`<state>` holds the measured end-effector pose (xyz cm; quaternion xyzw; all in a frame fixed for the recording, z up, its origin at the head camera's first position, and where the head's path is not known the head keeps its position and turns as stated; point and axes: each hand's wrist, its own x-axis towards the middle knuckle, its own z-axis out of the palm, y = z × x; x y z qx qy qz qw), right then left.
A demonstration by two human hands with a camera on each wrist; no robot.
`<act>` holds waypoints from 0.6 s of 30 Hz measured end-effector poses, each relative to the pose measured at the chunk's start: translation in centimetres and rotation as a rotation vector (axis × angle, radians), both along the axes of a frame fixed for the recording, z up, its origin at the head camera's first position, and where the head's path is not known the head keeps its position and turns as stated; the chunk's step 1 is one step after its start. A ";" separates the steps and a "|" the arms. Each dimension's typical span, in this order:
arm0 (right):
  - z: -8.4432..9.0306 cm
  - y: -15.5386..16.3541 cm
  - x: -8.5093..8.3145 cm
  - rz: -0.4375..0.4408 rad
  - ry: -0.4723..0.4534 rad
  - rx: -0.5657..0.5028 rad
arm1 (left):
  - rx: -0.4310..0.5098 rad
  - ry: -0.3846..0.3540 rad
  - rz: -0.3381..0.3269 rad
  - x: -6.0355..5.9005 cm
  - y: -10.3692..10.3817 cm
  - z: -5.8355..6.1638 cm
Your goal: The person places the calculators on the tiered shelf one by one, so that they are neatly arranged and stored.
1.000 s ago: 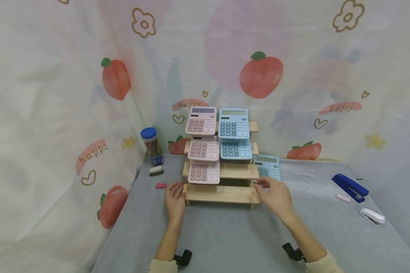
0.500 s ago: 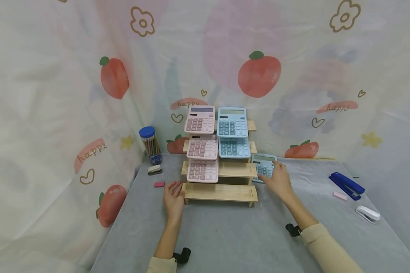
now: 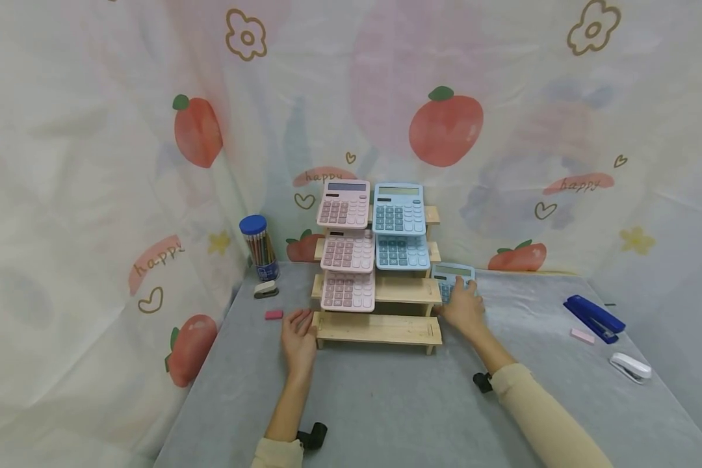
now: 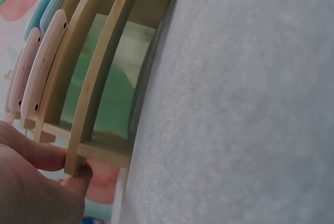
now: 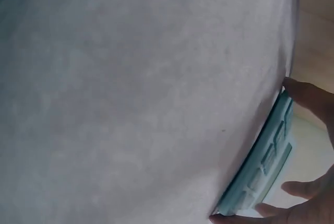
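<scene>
A tiered wooden rack (image 3: 380, 329) stands mid-table. My left hand (image 3: 299, 341) is at its front left corner; in the left wrist view, thumb and finger pinch the end of the lowest slat (image 4: 86, 106). Pink calculators (image 3: 348, 290) lean one above another on the rack's left side, and two blue calculators (image 3: 399, 207) lean on its upper right. Beside the rack's right end a blue calculator (image 3: 453, 270) lies on the table. My right hand (image 3: 467, 312) spans it, partly covering its keys; in the right wrist view the thumb and a fingertip grip opposite edges of this calculator (image 5: 263, 164).
To the left are a blue-lidded tub of pencils (image 3: 260, 248), a small white-and-dark stapler (image 3: 266, 290) and a pink eraser (image 3: 273, 314). On the right lie a blue stapler (image 3: 594, 318), a pale pink eraser (image 3: 582, 336) and a white stapler (image 3: 630, 368). A patterned cloth hangs behind.
My right hand has left the rack's right corner, reached the blue calculator on the table and taken hold of its edges. My left hand stays at the rack's left corner.
</scene>
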<state>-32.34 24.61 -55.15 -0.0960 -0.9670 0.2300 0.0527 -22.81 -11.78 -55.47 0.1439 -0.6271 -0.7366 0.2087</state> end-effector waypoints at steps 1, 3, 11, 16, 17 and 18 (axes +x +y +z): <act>0.0 -0.1 0.0 -0.009 -0.002 -0.011 | -0.002 0.001 0.000 0.0 0.0 0.0; -0.2 -0.3 0.0 -0.022 0.002 -0.033 | 0.002 0.005 0.002 0.0 0.0 0.1; -0.3 -0.7 -0.5 -0.053 0.032 -0.082 | -0.005 0.008 0.008 -0.2 -0.1 0.2; 0.3 -0.2 -0.4 -0.064 0.046 -0.143 | 0.000 0.012 0.011 -0.4 -0.1 -0.1; 0.6 0.0 -0.2 -0.065 0.066 -0.167 | -0.004 0.012 0.011 -0.4 -0.1 -0.2; 0.9 0.1 -0.1 -0.063 0.087 -0.189 | -0.008 0.010 0.010 -0.4 -0.1 -0.1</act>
